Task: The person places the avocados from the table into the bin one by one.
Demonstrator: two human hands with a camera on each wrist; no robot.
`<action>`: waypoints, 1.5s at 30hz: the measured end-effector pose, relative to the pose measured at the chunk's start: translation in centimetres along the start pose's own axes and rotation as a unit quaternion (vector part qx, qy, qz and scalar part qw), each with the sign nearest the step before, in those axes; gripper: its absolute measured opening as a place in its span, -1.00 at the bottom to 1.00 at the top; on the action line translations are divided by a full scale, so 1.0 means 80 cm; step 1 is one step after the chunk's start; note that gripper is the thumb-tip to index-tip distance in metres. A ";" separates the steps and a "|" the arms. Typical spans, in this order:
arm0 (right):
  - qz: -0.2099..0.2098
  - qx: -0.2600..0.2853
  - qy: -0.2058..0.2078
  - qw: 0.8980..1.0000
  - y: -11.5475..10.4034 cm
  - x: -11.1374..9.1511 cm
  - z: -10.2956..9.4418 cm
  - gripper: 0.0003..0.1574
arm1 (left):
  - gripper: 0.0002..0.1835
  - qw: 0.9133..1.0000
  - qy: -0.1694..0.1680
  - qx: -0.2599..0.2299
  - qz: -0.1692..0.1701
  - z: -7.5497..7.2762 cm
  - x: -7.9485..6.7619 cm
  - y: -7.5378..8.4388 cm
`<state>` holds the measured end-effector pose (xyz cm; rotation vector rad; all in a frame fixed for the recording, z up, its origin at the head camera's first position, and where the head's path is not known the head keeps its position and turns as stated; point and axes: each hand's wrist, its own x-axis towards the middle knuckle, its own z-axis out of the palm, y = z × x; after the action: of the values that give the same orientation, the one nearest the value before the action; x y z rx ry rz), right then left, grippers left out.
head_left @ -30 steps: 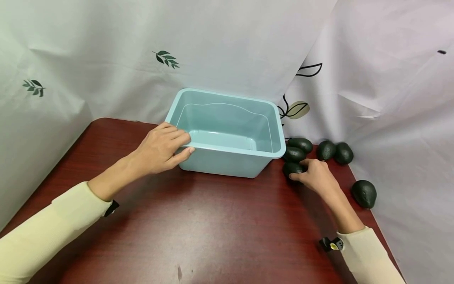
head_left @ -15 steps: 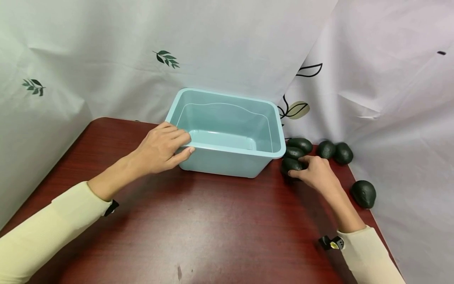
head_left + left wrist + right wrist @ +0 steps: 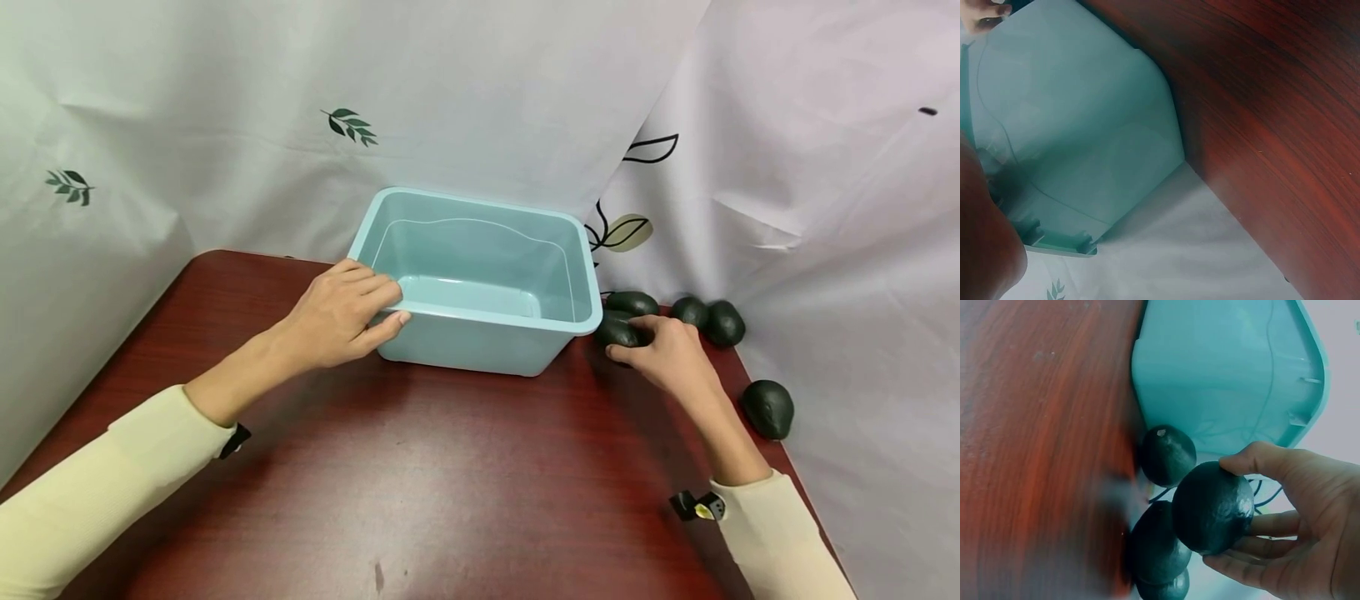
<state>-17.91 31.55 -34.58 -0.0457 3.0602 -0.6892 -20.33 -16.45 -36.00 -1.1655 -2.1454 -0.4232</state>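
A light blue plastic bin (image 3: pixel 465 342) stands on the table near the cloth backdrop. My left hand (image 3: pixel 348 312) grips its rim at the front left corner, thumb outside and fingers over the edge. To the right of the bin, my right hand (image 3: pixel 667 350) holds a dark green avocado (image 3: pixel 1210 506) between thumb and fingers, raised off the table in the right wrist view. Just behind it lies another avocado (image 3: pixel 632 303), close to the bin's side. Two more avocados (image 3: pixel 725 323) sit together beyond the right hand.
A single avocado (image 3: pixel 768 408) lies near the right edge of the reddish-brown wooden table (image 3: pixel 450 483). White cloth (image 3: pixel 487 100) with leaf prints hangs behind the table and along both sides. The bin's inside holds nothing.
My right hand has picked up the nearest avocado and moved it up and slightly back, in front of the others. My left hand and the bin have stayed in place.
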 end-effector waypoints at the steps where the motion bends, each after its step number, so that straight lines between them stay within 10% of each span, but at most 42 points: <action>1: 0.000 0.000 0.001 1.000 -0.001 0.000 -0.001 -0.09 | -0.46 1.000 0.000 0.000 0.000 0.000 0.000 0.000; 45: -0.046 0.078 0.174 0.980 -0.072 0.005 -0.066 -0.19 | -0.46 1.000 0.003 -0.001 0.004 0.001 0.000 -0.001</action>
<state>-18.24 28.58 -27.32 -0.0752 3.3361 -1.0464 -20.41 -16.47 -36.05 -1.1720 -2.1361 -0.4252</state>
